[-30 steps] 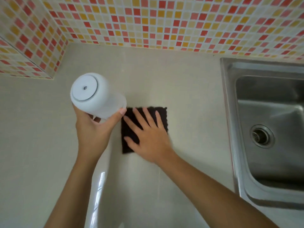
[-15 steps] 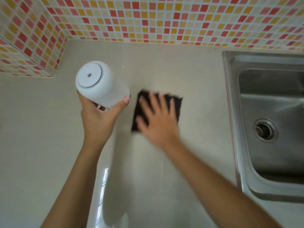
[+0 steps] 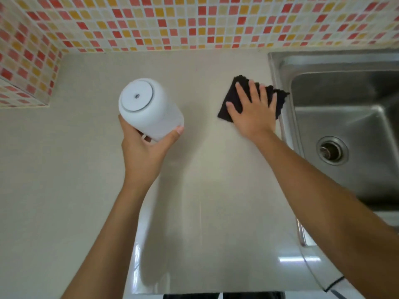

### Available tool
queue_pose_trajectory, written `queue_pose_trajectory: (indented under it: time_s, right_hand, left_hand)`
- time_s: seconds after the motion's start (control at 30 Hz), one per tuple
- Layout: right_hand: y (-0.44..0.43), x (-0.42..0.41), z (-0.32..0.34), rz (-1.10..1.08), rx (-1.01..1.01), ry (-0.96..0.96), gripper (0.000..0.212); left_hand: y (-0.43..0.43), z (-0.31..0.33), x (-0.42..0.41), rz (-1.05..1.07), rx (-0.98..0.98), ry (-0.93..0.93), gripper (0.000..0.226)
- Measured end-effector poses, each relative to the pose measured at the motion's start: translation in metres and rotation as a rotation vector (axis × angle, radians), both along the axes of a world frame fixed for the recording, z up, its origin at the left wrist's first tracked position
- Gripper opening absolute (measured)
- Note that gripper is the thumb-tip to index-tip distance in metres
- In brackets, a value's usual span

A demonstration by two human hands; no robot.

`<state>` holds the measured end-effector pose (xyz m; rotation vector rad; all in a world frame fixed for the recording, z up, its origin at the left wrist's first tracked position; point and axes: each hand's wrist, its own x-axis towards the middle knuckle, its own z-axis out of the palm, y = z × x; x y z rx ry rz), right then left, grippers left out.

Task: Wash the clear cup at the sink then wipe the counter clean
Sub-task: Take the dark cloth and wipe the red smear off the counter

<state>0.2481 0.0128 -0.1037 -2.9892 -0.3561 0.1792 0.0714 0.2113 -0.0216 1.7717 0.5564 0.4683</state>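
Note:
My left hand (image 3: 143, 154) holds a frosted white cup (image 3: 149, 108) above the beige counter (image 3: 82, 169), its flat base turned up toward the camera. My right hand (image 3: 253, 111) lies flat with spread fingers on a dark cloth (image 3: 232, 98), pressing it onto the counter right beside the sink's left rim. One corner of the cloth reaches over that rim. The steel sink (image 3: 345, 126) is at the right, with its drain (image 3: 331, 151) showing.
A wall of small red, orange and cream tiles (image 3: 194, 22) runs along the back and turns a corner at the left (image 3: 26, 67). The counter's near edge shows bright reflections. A dark strip lies at the bottom edge.
My right hand has slid the dark cloth to the right across the counter, from beside the cup to the sink's rim. My left hand keeps the cup raised.

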Motion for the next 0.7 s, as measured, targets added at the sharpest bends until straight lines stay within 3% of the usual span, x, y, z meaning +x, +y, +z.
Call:
queue_pose_trajectory:
  time_s: [0.13,0.37,0.43,0.53,0.7]
  right_hand:
    - [-0.001,-0.024,0.0,0.029,-0.004,-0.019,0.064]
    - [-0.054,-0.245,0.016,0.218,0.048,0.065,0.064]
    - [-0.073,-0.274,0.014,0.306,0.039,0.087,0.067]
    - [-0.086,-0.254,0.012,0.407,0.027,0.089,0.069]
    - [-0.085,-0.181,0.013,0.179,-0.029,0.024,0.066]
  left_hand:
    - [-0.019,-0.004,-0.002,-0.041,-0.012,0.016,0.092]
    - [-0.042,-0.015,0.004,-0.09,-0.009,0.03,0.093]
    - [-0.047,-0.02,0.006,-0.096,-0.011,0.05,0.096]
    - [-0.054,-0.027,0.007,-0.127,0.009,0.078,0.096]
    - [-0.067,-0.036,0.008,-0.187,0.013,0.08,0.093]
